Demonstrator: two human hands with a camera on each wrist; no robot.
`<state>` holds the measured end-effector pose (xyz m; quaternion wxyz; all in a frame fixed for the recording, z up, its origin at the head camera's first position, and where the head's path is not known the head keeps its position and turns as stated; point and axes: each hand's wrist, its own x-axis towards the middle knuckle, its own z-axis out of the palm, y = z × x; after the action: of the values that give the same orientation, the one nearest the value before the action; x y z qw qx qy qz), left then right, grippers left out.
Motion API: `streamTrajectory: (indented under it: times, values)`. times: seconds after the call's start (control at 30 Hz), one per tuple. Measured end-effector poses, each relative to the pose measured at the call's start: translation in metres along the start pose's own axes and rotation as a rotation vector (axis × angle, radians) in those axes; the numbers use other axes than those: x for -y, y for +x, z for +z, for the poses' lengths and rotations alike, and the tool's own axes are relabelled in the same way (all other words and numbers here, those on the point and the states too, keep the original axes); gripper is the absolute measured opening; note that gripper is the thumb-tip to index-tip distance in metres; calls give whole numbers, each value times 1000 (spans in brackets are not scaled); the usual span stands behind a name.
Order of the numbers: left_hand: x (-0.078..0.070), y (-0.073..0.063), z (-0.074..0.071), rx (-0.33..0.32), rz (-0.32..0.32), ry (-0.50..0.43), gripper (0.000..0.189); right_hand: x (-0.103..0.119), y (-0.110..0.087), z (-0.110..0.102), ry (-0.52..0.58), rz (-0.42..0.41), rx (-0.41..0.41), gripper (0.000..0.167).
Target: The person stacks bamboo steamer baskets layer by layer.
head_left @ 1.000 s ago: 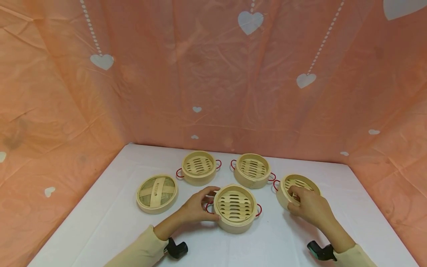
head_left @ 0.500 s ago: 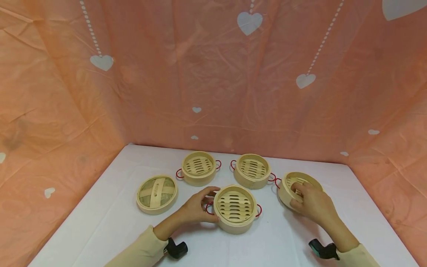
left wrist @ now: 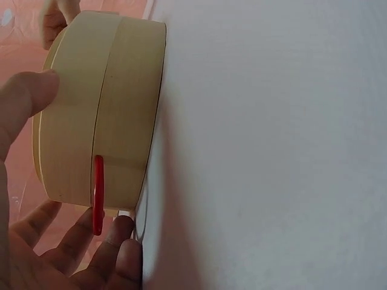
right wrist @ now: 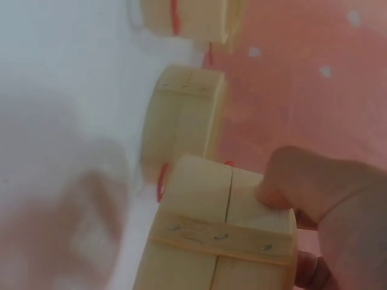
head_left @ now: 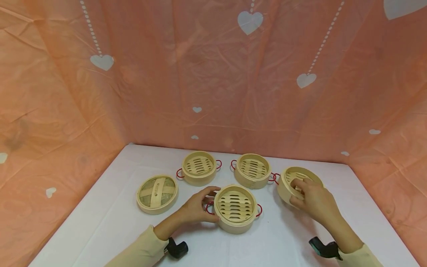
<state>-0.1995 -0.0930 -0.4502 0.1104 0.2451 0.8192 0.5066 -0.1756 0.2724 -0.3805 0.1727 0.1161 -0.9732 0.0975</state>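
The tabletop (head_left: 267, 241) is a flat white surface bounded at left, far side and right by creased orange-pink sheeting (head_left: 213, 81). The sheeting is printed with white hearts (head_left: 250, 22) and dotted lines (head_left: 90, 26), the lines running down to the larger hearts. The near basket (head_left: 235, 209), a round bamboo steamer with a slotted base, stands upright at near center. The left hand (head_left: 197, 207) grips its left side: thumb at the near rim, fingers curved behind the red handle (left wrist: 98, 193). The right hand (head_left: 315, 200) clamps the rim of the right basket (head_left: 284, 189), thumb outside and fingers inside; contact between its base and the surface cannot be confirmed. Two further steamers, the far-left basket (head_left: 199, 168) and the far-right basket (head_left: 252, 171), stand near the back edge. A woven lid (head_left: 156, 194) lies at left, beside the left hand. Each wrist carries a black camera (head_left: 176, 249) below a cream sleeve (head_left: 140, 248).
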Motion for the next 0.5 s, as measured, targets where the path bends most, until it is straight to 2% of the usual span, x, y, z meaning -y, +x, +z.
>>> streamTrajectory:
  times: [0.2,0.5]
  values:
    - [0,0,0,7,0,-17,84,11,1,-8,10,-26,-23,27]
    - [0,2,-1,13,7,-36,84,34,5,-16,8,-111,-92,24]
